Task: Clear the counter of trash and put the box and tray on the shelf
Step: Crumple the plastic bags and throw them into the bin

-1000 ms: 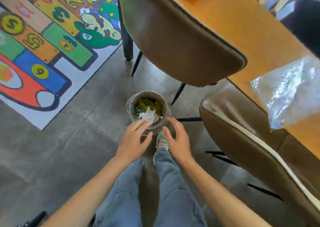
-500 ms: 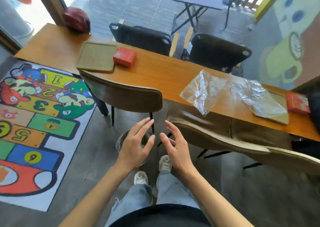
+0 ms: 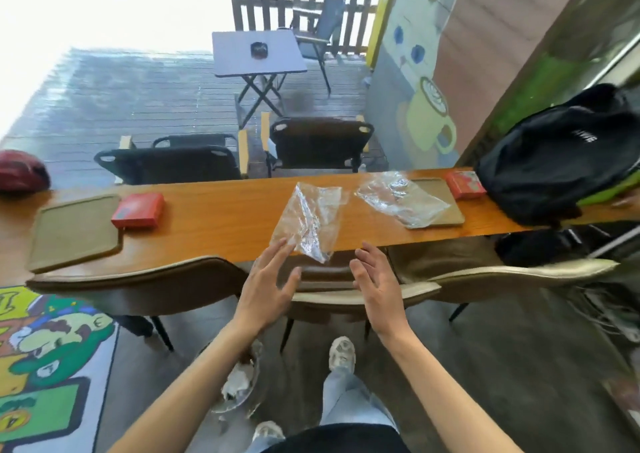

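While both hands are empty, left hand [image 3: 265, 288] and right hand [image 3: 377, 290] spread below the long orange wooden table [image 3: 214, 220], trash-clearing is underway. Crumpled clear plastic bag [image 3: 308, 218] lies at frame centre, overhanging the near edge; next: grasp it.

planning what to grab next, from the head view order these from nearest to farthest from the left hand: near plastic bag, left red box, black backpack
1. The near plastic bag, at the counter's front edge, right by the left hand fingertips.
2. The left red box, off to the left on the counter, beside the left tray.
3. The black backpack, at the counter's far right end.
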